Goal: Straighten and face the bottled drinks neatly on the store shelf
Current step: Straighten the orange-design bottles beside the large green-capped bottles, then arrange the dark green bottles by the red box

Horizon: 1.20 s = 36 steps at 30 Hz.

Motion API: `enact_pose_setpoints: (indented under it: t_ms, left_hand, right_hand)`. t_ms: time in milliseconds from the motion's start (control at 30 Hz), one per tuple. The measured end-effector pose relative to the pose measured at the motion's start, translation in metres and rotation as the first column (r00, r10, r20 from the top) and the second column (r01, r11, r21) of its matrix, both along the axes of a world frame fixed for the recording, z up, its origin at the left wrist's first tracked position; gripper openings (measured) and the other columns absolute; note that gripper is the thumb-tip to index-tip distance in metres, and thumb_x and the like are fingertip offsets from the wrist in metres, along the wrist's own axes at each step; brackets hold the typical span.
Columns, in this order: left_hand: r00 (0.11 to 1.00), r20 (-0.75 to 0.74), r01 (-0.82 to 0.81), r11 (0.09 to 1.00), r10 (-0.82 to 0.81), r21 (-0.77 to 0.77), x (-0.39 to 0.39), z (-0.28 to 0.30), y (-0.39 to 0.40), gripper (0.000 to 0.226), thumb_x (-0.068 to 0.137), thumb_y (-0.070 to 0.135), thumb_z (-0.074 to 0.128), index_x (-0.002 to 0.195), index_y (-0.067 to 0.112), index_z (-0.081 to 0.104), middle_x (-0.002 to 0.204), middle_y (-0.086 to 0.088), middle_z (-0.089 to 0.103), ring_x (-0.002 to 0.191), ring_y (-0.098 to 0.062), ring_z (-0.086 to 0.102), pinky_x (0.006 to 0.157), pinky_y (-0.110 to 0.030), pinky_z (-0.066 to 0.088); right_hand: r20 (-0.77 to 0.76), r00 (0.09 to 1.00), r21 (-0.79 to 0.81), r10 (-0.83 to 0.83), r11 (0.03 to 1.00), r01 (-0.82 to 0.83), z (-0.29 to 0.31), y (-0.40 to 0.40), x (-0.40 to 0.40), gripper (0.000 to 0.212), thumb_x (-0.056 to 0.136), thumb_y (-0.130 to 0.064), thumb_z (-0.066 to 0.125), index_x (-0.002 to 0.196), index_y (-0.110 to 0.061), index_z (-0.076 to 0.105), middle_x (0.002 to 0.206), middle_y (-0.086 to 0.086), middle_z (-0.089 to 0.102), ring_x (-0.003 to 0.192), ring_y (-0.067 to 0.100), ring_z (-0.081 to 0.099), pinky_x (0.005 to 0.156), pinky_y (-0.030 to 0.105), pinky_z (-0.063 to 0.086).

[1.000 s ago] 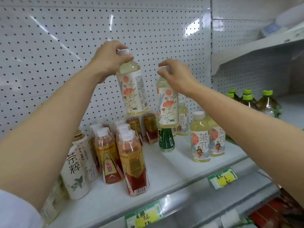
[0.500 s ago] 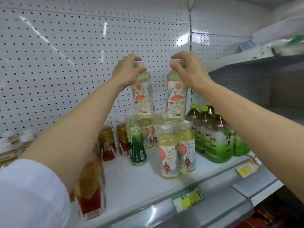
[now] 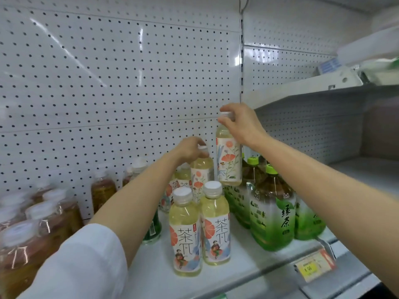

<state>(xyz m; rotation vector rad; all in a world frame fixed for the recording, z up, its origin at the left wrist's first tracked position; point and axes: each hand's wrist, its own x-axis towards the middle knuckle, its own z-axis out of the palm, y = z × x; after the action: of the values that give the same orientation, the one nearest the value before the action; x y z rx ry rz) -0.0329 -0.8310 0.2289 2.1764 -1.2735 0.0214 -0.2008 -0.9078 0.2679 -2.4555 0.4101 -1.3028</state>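
Two floral-label bottles are in hand in the head view, each gripped by its cap. The left hand has its fingers curled over the white cap of the lower bottle, which sits low among the pale tea bottles behind the two front ones; whether its base already rests on the shelf is hidden by those front bottles, though it looks close to set down. The right hand pinches the cap of the raised bottle, held upright and clear above the row, just left of the green tea bottles. Holding by the caps probably lets each bottle drop straight into a tight gap and be turned label-forward. Brown drinks at the left are blurred, so their order cannot be judged.
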Motion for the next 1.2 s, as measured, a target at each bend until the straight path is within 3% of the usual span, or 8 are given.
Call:
enact_pose_setpoints:
  t_ms: [400, 533, 600, 667, 800, 933, 1033, 1200]
  left_hand:
    - [0.997, 0.022, 0.071, 0.965, -0.079, 0.251, 0.011, -0.03, 0.008, 0.051, 0.088, 0.024, 0.074, 0.134, 0.015, 0.055, 0.132, -0.004, 0.06, 0.114, -0.024, 0.061, 0.1, -0.039, 0.052]
    - [0.965, 0.26, -0.034, 0.983, -0.015, 0.181, 0.022, 0.019, 0.05, 0.05, 0.086, 0.035, 0.077, 0.131, 0.021, 0.061, 0.133, 0.001, 0.062, 0.122, -0.018, 0.058, 0.106, -0.039, 0.046]
    - [0.927, 0.358, -0.186, 0.965, 0.111, 0.183, 0.03, 0.044, 0.077, 0.052, 0.087, 0.039, 0.075, 0.133, 0.019, 0.06, 0.136, 0.0, 0.06, 0.122, -0.021, 0.057, 0.103, -0.041, 0.048]
    - [0.935, 0.278, -0.303, 0.906, 0.222, 0.296, 0.038, 0.056, 0.1, 0.061, 0.086, 0.041, 0.075, 0.137, 0.011, 0.058, 0.139, -0.007, 0.057, 0.117, -0.027, 0.06, 0.095, -0.042, 0.054]
    - [0.962, 0.035, -0.26, 0.875, 0.269, 0.409, 0.042, 0.042, 0.125, 0.056, 0.088, 0.033, 0.075, 0.133, 0.003, 0.061, 0.144, -0.013, 0.054, 0.102, -0.029, 0.066, 0.074, -0.039, 0.064]
    - [0.961, 0.064, -0.27, 0.863, 0.269, 0.427, 0.033, 0.03, 0.132, 0.068, 0.084, 0.044, 0.075, 0.14, 0.012, 0.055, 0.149, -0.006, 0.05, 0.09, -0.018, 0.073, 0.054, -0.021, 0.052]
    - [0.954, 0.096, -0.3, 0.88, 0.285, 0.369, 0.035, 0.022, 0.135, 0.066, 0.082, 0.031, 0.081, 0.14, 0.011, 0.055, 0.148, -0.007, 0.05, 0.084, -0.019, 0.074, 0.05, -0.021, 0.045]
    - [0.955, 0.067, -0.296, 0.933, 0.288, 0.203, 0.03, 0.033, 0.157, 0.052, 0.081, 0.028, 0.083, 0.124, 0.003, 0.065, 0.123, -0.007, 0.064, 0.077, -0.021, 0.071, 0.064, -0.024, 0.055]
  right_hand:
    - [-0.356, 0.931, 0.031, -0.082, 0.995, 0.099, -0.058, -0.005, 0.04, 0.044, 0.087, -0.034, 0.072, 0.125, -0.013, 0.063, 0.129, 0.007, 0.062, 0.116, 0.023, 0.058, 0.089, 0.031, 0.044]
    - [-0.425, 0.899, 0.06, -0.101, 0.988, 0.14, -0.078, -0.005, 0.041, 0.04, 0.083, -0.029, 0.076, 0.117, -0.012, 0.066, 0.121, 0.007, 0.065, 0.103, 0.02, 0.059, 0.081, 0.03, 0.046]
    - [-0.424, 0.902, 0.093, -0.083, 0.987, 0.135, -0.085, -0.005, 0.04, 0.039, 0.081, -0.026, 0.078, 0.115, -0.011, 0.067, 0.119, 0.008, 0.065, 0.101, 0.019, 0.059, 0.079, 0.028, 0.045]
    - [-0.405, 0.912, 0.13, -0.07, 0.983, 0.133, -0.086, -0.004, 0.038, 0.039, 0.078, -0.025, 0.08, 0.113, -0.012, 0.068, 0.117, 0.007, 0.066, 0.099, 0.019, 0.059, 0.077, 0.028, 0.044]
    - [-0.408, 0.912, 0.176, -0.029, 0.978, 0.109, -0.086, -0.003, 0.032, 0.039, 0.075, -0.024, 0.083, 0.11, -0.013, 0.069, 0.113, 0.007, 0.066, 0.096, 0.019, 0.058, 0.073, 0.028, 0.044]
    - [-0.403, 0.915, 0.223, 0.008, 0.971, 0.089, -0.09, 0.0, 0.031, 0.041, 0.079, -0.024, 0.08, 0.117, -0.014, 0.067, 0.121, 0.008, 0.065, 0.104, 0.022, 0.059, 0.084, 0.032, 0.048]
    - [-0.344, 0.939, 0.237, 0.019, 0.969, 0.067, -0.093, 0.007, 0.027, 0.04, 0.09, -0.032, 0.067, 0.124, -0.011, 0.063, 0.123, 0.007, 0.064, 0.107, 0.021, 0.059, 0.087, 0.032, 0.048]
    - [0.091, 0.995, 0.088, 0.033, 0.995, -0.041, -0.073, 0.043, 0.016, 0.034, 0.098, -0.029, 0.055, 0.127, -0.011, 0.062, 0.123, 0.004, 0.065, 0.11, 0.016, 0.06, 0.096, 0.035, 0.049]
